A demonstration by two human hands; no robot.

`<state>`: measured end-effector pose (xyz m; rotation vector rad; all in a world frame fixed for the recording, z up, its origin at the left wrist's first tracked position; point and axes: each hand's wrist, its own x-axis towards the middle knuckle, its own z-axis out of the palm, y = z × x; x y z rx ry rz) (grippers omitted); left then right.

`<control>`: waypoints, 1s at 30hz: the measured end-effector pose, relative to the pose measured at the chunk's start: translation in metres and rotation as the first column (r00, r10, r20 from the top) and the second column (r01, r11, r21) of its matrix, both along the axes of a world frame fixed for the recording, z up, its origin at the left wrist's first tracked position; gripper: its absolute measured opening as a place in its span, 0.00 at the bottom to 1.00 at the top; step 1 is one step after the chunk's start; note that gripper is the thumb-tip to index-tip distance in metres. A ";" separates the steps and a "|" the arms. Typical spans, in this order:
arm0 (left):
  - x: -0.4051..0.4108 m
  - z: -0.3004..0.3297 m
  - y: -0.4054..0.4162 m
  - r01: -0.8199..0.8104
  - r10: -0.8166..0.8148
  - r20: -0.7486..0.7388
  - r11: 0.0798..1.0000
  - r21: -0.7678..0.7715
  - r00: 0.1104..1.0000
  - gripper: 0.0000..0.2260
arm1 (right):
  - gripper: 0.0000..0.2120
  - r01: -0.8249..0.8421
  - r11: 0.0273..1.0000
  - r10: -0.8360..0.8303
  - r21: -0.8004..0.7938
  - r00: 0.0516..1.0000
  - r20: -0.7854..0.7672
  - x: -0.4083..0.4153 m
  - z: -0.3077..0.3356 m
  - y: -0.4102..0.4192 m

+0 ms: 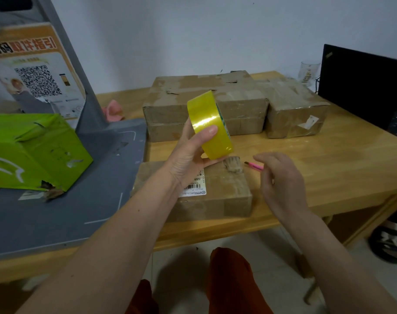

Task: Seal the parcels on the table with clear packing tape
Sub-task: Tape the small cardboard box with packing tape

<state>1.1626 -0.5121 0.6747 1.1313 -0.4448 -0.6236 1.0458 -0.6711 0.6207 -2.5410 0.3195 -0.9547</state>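
The left hand (190, 152) grips the tape roll (210, 125) upright above the small parcel (218, 191) — likely hunting the tape's end. The right hand (281, 177) hovers loosely curled, empty — beside a pink cutter (254, 166), perhaps.

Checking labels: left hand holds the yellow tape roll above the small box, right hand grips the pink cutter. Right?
Not quite. The head view shows the right hand open and empty; the pink cutter lies on the table beyond its fingers. The left hand does hold the tape roll above the small box.
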 end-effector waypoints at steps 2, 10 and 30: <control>0.000 0.000 -0.001 -0.006 0.006 0.009 1.000 0.009 1.000 0.54 | 0.15 -0.202 0.978 0.207 -0.051 0.966 0.157 -0.009 0.008 0.019; 0.000 -0.001 0.000 -0.036 0.036 -0.008 0.999 -0.010 0.999 0.53 | 0.38 -0.232 0.899 0.104 -0.372 0.936 -0.335 -0.009 0.008 0.063; -0.019 -0.003 0.059 -0.313 0.317 0.038 0.945 -0.091 0.948 0.54 | 0.29 -0.310 0.914 0.225 -0.261 0.924 -0.309 -0.004 0.004 0.056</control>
